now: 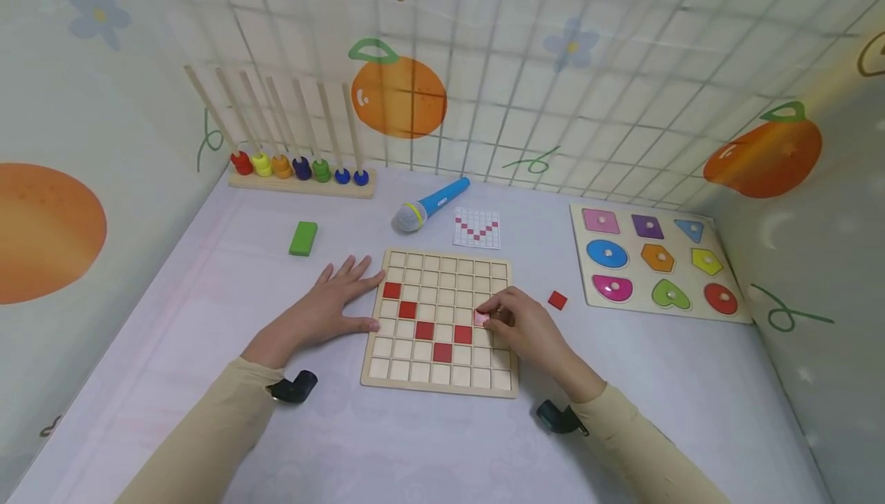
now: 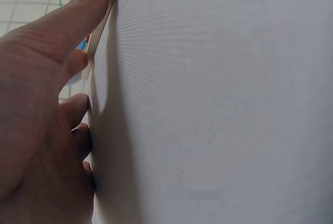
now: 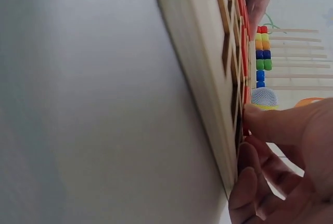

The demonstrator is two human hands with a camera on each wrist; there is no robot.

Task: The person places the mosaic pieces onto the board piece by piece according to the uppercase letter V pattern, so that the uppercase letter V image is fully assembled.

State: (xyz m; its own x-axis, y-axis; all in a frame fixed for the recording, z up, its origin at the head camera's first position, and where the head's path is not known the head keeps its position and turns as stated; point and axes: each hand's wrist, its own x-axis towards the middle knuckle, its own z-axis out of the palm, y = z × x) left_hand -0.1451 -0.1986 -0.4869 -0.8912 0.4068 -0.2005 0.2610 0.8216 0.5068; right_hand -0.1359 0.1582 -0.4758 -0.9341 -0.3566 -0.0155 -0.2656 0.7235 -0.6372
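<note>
A wooden grid board (image 1: 440,382) lies flat on the table, with several red square tiles (image 1: 425,330) set in its cells along two slanting lines. Spread fingers of my left hand (image 1: 325,306) touch the board's left edge; the left wrist view shows the thumb against its side. Over a cell on the right side, my right hand (image 1: 528,331) pinches a small square tile (image 1: 481,319), pinkish in the head view and partly hidden by fingertips. Right of that hand lies one loose red tile (image 1: 557,300). A pattern card (image 1: 477,228) with a red V of squares lies behind the board.
Behind the board is a blue toy microphone (image 1: 442,198). A peg stand with coloured beads (image 1: 302,187) stands at the back left, a green block (image 1: 303,239) in front of it. At the right lies a shape puzzle board (image 1: 632,260) with knobbed pieces.
</note>
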